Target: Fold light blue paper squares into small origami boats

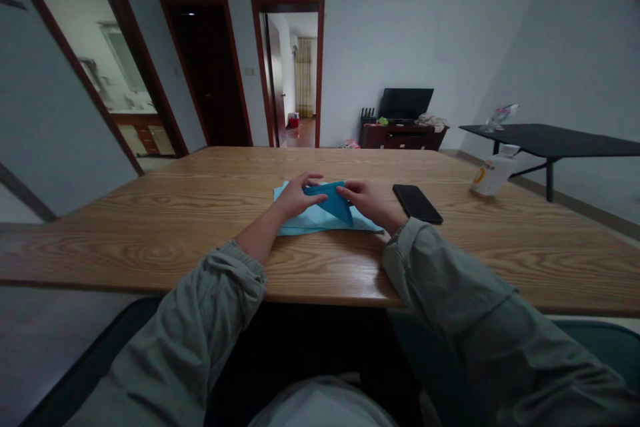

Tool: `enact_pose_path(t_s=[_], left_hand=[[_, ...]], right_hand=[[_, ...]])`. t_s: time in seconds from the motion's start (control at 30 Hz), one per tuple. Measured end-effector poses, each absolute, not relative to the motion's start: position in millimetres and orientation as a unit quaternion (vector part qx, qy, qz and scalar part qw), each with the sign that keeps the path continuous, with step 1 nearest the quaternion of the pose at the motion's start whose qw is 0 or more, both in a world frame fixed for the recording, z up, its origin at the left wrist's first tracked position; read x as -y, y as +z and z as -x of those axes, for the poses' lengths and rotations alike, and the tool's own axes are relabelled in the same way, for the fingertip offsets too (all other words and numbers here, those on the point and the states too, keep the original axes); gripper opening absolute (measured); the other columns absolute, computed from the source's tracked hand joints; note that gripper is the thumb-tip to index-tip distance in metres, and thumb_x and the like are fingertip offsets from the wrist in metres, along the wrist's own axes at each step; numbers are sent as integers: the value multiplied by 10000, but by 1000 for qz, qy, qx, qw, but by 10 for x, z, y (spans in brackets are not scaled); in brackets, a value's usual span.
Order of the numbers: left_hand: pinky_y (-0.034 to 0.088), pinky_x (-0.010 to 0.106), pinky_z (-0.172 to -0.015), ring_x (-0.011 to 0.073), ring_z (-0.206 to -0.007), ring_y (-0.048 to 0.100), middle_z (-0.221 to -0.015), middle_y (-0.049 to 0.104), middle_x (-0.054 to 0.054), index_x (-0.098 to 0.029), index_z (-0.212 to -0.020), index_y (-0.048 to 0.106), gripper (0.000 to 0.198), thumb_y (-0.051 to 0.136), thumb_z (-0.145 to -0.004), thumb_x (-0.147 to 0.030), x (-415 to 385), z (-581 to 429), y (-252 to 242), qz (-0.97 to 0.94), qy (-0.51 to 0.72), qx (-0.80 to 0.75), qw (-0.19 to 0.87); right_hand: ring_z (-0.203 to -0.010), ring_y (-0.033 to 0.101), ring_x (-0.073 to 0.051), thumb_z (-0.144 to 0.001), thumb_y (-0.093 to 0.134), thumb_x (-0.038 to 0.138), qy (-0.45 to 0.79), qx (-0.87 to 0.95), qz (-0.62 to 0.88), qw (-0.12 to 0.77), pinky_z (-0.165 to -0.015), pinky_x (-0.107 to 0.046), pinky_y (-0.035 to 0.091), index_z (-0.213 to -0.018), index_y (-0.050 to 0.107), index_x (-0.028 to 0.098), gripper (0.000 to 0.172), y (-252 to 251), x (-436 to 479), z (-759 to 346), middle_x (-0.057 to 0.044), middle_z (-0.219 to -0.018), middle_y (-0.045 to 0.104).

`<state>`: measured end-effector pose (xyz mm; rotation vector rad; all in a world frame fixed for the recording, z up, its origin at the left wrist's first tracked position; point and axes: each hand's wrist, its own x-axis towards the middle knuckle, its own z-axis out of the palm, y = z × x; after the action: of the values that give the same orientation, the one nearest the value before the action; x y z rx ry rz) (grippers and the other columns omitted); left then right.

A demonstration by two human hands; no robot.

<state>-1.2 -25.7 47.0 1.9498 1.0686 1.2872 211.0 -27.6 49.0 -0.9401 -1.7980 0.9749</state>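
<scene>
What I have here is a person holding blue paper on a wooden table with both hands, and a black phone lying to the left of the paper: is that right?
Not quite: the black phone lies to the right of the blue paper, not the left, as the head view shows. The left hand and right hand do hold the paper on the wooden table.

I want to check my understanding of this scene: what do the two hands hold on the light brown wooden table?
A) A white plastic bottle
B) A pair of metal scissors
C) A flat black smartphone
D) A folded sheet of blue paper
D: the left hand and the right hand both hold the folded sheet of blue paper on the wooden table.
</scene>
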Motion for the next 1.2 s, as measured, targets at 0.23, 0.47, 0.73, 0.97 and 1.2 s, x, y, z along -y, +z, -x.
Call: enact_pose_path(t_s=[0.23,0.47,0.73,0.97,1.2], left_hand=[[521,263,-598,163,-666,674,-825,682,63,-139,-1123,573,635,811,-624,-453,301,-53,474,-609,472,-371,518],[549,274,-606,138,-607,651,-736,682,48,-112,-834,636,475,805,-611,-496,309,-84,480,-573,497,-347,552],[570,298,-605,144,-593,649,-711,686,61,-98,-790,649,495,782,-620,-544,299,-76,475,-573,501,-356,542],[562,279,-585,147,-597,659,-735,697,54,-116,-827,655,497,771,-630,-558,318,-55,495,-575,495,-353,547],[568,306,-609,196,-650,693,-816,726,101,-124,-936,653,538,787,-623,-540,347,-96,469,-610,443,-364,547]], right_hand=[[-754,612,-160,-774,668,486,486,637,346,488,-688,-296,499,-906,695,187,329,470,260,-2098,-36,-854,695],[-766,631,-167,-752,697,424,507,613,353,492,-702,-301,513,-885,688,184,275,452,264,-2068,-42,-863,702],[-742,617,-158,-752,690,437,496,626,359,482,-661,-280,497,-833,677,181,268,481,299,-2073,-24,-815,687],[-751,602,-154,-728,702,508,484,644,352,477,-704,-297,490,-848,682,171,357,487,301,-2067,-31,-821,692],[-728,595,-154,-732,699,507,488,631,358,486,-700,-311,498,-828,663,170,353,464,284,-2070,-27,-794,677]])
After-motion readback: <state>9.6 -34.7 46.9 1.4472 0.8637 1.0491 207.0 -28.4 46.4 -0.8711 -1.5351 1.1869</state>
